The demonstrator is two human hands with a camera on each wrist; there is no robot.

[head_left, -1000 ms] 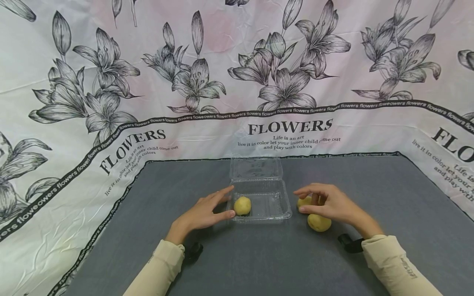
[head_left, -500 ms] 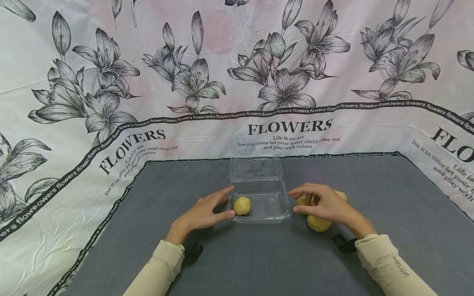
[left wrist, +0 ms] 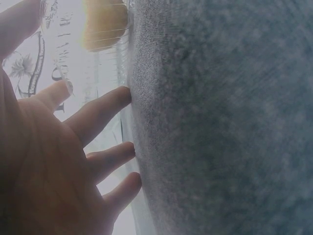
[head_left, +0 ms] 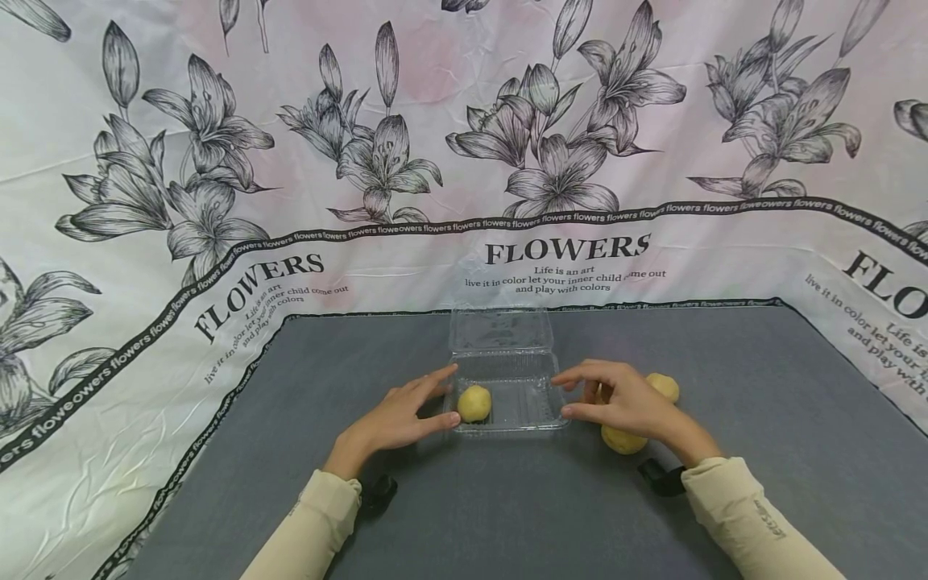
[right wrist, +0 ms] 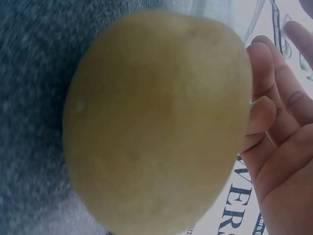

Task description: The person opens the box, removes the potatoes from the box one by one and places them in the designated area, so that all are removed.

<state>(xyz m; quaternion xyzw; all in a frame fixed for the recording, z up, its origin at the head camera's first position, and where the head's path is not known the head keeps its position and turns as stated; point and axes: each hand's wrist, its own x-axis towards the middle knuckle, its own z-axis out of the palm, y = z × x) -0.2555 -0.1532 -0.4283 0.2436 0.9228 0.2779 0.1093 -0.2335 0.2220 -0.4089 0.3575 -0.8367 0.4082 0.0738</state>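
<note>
A clear plastic clamshell box (head_left: 525,411) lies on the table, lid (head_left: 500,330) folded back. One pale yellow, roundish fruit (head_left: 474,403) sits inside at the left. My left hand (head_left: 395,415) is spread along the box's left side, fingertips right at the wall. At the opposite rim, my right hand (head_left: 627,399) has thumb and index finger extended and its other fingers bent loosely. More yellow fruits lie around that hand: a near one (head_left: 622,440), a far one (head_left: 663,387), and one mostly hidden behind the fingers. In the right wrist view, a yellow fruit (right wrist: 156,122) covers part of the fingers.
The grey tabletop (head_left: 464,507) runs back to a flower-printed curtain (head_left: 406,274) hanging behind and along both sides. Dark wrist straps with cameras (head_left: 661,477) sit under the beige cuffs, close over the table.
My right hand has moved left from above the fruits to the box's right rim, uncovering the far fruit. The left hand, box and fruits have stayed in place.
</note>
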